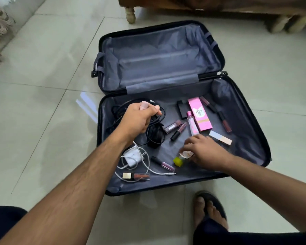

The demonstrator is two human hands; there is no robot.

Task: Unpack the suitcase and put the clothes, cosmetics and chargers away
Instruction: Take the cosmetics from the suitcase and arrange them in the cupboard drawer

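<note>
Head view, looking down on an open suitcase lying flat on a tiled floor. The far half holds nothing visible, and no clothes show in either half, so the clothing part of the task appears done. What remains lies in the near half: chargers toward the left, cosmetics toward the right.

The left hand is curled round a bundle of black cable, thumb and fingers closed on it; the black charger hangs just below the fist and appears to touch the lining. The right hand rests low over a small bottle with a yellow-green cap; its fingers are bent toward the bottle's body, but blur leaves it unclear whether they pinch it or only touch it.

Not yet removed: a white charger with its white cable looped round it, a pink carton, a small clear pink tube beside the carton, a black compact, several lip-colour tubes scattered across the lining, a pale stick just beyond the right hand, and a gold-capped lipstick near the front edge.

Judgement: the task stands past its midpoint; chargers and cosmetics are still to be carried off and put away, starting with what the two hands are on.
</note>
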